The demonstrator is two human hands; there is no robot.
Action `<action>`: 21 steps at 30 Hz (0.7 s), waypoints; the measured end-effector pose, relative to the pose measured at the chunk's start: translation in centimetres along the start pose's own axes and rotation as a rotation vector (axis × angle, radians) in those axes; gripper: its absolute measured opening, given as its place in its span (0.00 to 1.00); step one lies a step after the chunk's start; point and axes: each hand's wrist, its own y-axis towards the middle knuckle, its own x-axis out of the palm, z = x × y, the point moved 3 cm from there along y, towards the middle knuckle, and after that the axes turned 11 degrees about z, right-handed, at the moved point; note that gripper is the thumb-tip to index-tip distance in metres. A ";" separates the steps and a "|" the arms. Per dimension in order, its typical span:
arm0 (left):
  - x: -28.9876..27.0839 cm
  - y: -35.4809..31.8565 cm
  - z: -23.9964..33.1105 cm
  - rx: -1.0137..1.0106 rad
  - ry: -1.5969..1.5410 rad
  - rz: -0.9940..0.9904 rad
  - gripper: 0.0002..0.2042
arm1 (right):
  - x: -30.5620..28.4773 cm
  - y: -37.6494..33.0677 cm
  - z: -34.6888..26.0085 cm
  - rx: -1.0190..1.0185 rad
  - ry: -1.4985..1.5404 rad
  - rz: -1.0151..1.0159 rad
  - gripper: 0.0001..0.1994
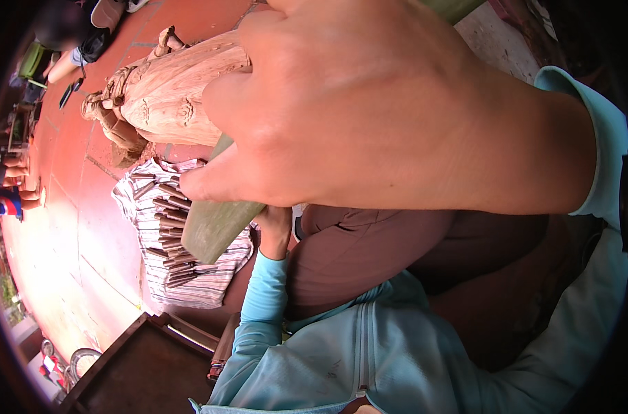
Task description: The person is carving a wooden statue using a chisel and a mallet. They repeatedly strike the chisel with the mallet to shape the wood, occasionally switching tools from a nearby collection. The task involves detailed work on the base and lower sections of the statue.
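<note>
the right hand (369, 103) fills the upper middle of the view, close to the camera, its fingers wrapped tight around a greenish wooden mallet (214, 224). the mallet's blunt end juts out below the fist toward the lower left, and the rest of it is hidden inside the grip. just beyond the knuckles lies a pale carved wooden figure (165, 93), resting on the red tiled floor (72, 221), its surface cut with folds and small flower-like details.

the left hand (276, 231) sits lower, beneath the mallet and beside the person's brown-clad knee (369, 248); its fingers are hidden, so i cannot tell whether it is closed or holding anything. its arm wears a light blue sleeve (262, 303), the same colour as the zipped jacket below.

on the floor under the mallet is a striped cloth (190, 286) spread flat, carrying a row of many dark-handled carving chisels (165, 228) lying side by side. a dark wooden frame (141, 366) stands at the lower left. at the far upper left another person sits on the floor, well apart from the work.
</note>
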 end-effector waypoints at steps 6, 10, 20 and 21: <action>3.5 1.5 8.6 -0.097 -0.388 0.211 0.20 | -0.7 0.3 1.7 0.009 -0.049 -0.031 0.29; -1.7 4.3 10.2 0.151 -0.217 0.373 0.23 | 0.0 1.0 2.6 0.005 -0.078 -0.060 0.29; -20.7 3.8 9.8 -0.128 0.432 0.519 0.16 | 8.0 -6.0 10.5 0.385 0.041 -0.129 0.31; -22.5 2.9 9.1 -0.183 0.464 0.573 0.17 | 9.9 -6.7 11.7 0.394 0.068 -0.131 0.32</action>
